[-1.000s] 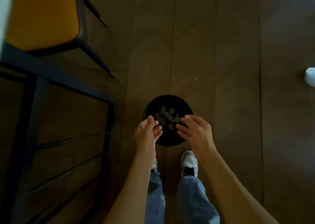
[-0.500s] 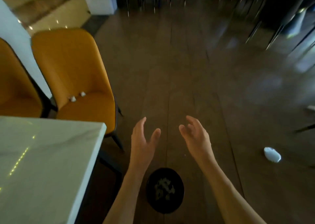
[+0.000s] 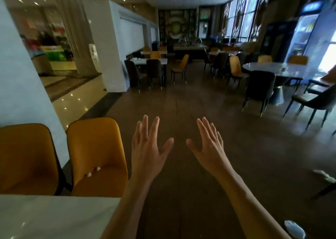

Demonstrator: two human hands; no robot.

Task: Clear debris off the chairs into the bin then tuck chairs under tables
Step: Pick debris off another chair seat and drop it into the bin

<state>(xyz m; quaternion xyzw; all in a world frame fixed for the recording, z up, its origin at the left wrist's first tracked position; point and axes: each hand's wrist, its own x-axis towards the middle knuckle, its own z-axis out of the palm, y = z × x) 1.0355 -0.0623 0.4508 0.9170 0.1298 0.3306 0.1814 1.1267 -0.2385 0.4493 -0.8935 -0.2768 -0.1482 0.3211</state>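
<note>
Here both the left hand [image 3: 148, 152] and the right hand [image 3: 209, 148] hover empty with fingers spread above the floor [image 3: 181, 102], while two white scraps [image 3: 93, 172] lie on the nearer orange chair [image 3: 96, 157] beside the white surface [image 3: 45, 215].

Both hands are up in front, empty, fingers spread and pointing forward. Left hand [image 3: 148, 152] and right hand [image 3: 209, 148] sit side by side, thumbs toward each other, not touching. Forearms are bare.
</note>
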